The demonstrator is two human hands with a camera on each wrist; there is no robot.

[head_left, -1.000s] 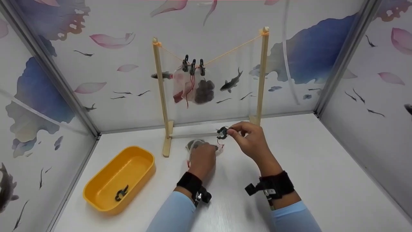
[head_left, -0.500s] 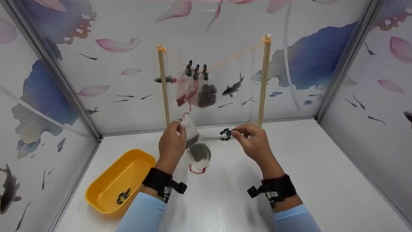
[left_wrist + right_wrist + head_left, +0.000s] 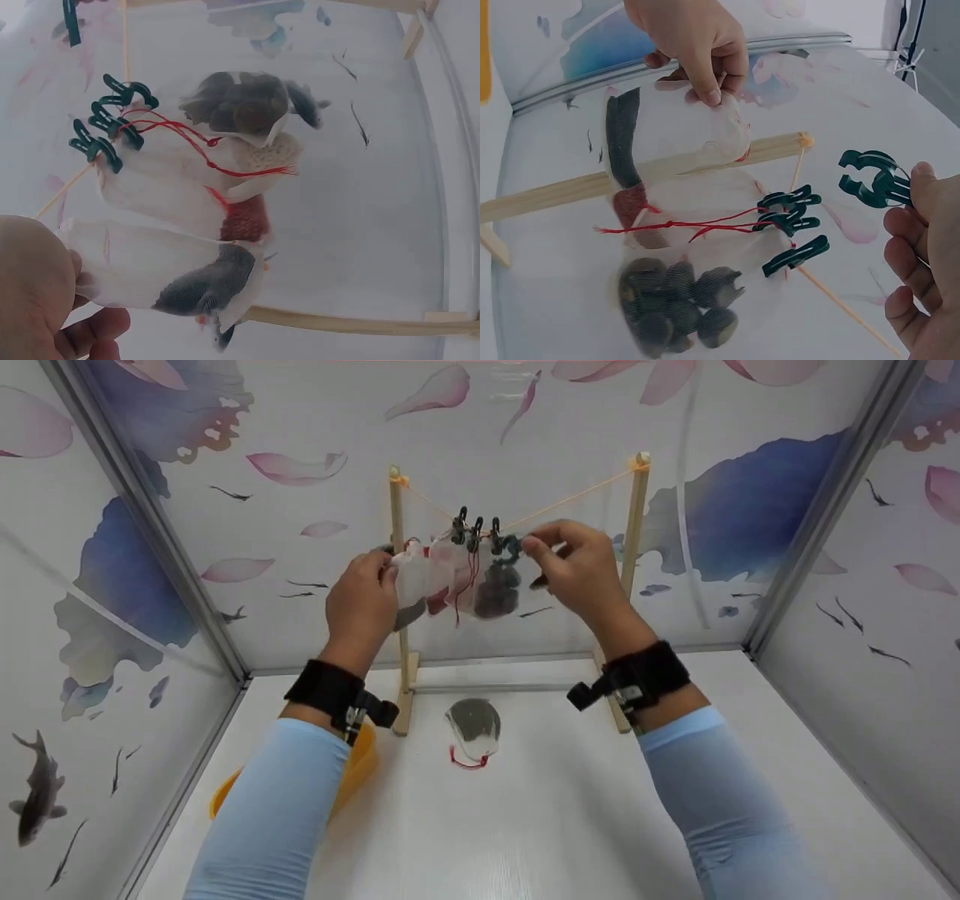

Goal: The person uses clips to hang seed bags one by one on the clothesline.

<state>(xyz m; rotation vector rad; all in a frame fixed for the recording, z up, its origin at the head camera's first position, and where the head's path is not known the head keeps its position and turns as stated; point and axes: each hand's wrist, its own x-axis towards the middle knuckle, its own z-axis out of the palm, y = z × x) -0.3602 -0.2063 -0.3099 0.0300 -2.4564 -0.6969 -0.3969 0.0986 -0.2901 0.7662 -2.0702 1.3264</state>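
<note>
My left hand pinches the top of a sheer white drawstring pouch with dark grains in its bottom, held up beside the left post. Between thumb and fingers my right hand pinches a dark green clothespin, its rounded jaws pointing toward the line. Three green clothespins sit close together on the sagging orange string. Below them hang sheer pouches, one holding dark round pieces and one with reddish contents. Red cords dangle from them.
Wooden posts stand at either end of the string. Another pouch with dark contents lies on the white table. Behind my left forearm is a yellow bin, partly hidden. Patterned panels enclose the back and sides.
My left hand has lifted one pouch from the table up to the line, leaving another lying there. My right hand has risen to the string with the clothespin.
</note>
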